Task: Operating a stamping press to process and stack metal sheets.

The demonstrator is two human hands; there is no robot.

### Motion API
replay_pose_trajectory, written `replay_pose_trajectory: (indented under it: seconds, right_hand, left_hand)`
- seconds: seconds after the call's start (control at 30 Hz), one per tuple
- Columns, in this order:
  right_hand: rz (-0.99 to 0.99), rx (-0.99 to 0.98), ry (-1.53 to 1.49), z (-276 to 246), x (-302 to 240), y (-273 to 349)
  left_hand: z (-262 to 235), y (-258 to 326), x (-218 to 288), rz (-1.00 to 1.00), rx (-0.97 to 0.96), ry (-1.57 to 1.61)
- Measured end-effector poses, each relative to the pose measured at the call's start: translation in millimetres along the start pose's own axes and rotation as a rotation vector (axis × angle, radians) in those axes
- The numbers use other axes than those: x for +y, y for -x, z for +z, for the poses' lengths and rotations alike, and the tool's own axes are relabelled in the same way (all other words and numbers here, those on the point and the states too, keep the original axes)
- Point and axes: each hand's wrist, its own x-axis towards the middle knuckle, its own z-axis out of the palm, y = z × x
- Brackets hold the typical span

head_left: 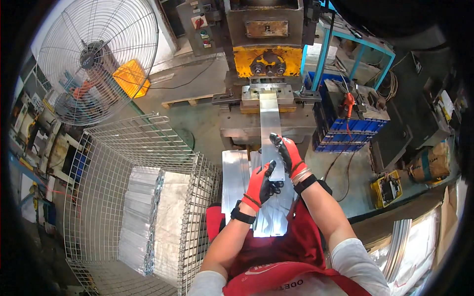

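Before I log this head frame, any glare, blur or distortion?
Head view: bright glare at the near end of the lap's metal strips; wire basket bows toward the dark rim; left hand and right hand show no obvious motion blur.

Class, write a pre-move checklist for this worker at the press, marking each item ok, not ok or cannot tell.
1. Right hand on the metal strip: ok, thumb on top.
2. Left hand on the strip: ok, at its near end.
3. Gloves worn: ok, both hands.
4. Strip's far end at the die: ok, lying on it.
5. Fingers clear of the die: ok, well short of it.
6. Strip fully seated: cannot tell.
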Motion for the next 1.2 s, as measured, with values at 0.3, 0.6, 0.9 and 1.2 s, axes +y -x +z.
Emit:
replay_pose_trajectory:
  seconds: [0.3,0.6,0.9,1.2]
  right_hand:
    - [0.057,-0.003,0.097,-3.2,-8.1,0.5]
    - [-0.044,-0.006,0.017,4.2,-9.2,2.0]
    - [-0.011,0.003,0.074,2.8,-9.0,2.1]
    - [0.011,-0.079,0.128,-10.1,-3.7,-2.4]
  left_hand:
    - [-0.7,-1.7,-2.3,-0.003,0.049,0.033]
    - [-6.2,-6.6,-4.9,0.015,0.033,0.01]
    - [-4.7,-3.1,-2.8,0.001,0.008,0.021]
    - [-7.2,-6.6,-5.7,-0.012,0.009,0.026]
